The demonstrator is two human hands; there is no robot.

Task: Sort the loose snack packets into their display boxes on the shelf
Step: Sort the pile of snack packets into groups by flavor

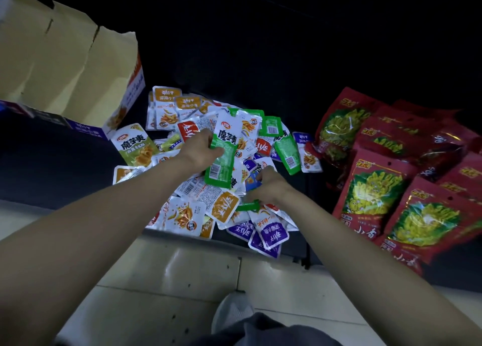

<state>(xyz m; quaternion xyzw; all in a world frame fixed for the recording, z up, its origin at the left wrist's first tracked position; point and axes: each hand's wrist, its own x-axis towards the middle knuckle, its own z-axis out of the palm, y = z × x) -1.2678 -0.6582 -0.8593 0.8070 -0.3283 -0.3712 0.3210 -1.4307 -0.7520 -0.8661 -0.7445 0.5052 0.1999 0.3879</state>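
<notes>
Left hand (199, 147): fingers clamped round a fanned bunch of flat green-and-white foil snack packets (220, 160), centre frame. Right hand (270, 182), just below and right: fingers curled down into the heap of mixed loose packets (187, 212); cannot tell what it grips. Heap lies on the dark shelf (52, 163). Open cardboard display box (65, 58) upper left. Large red bags (373, 194) at right.
</notes>
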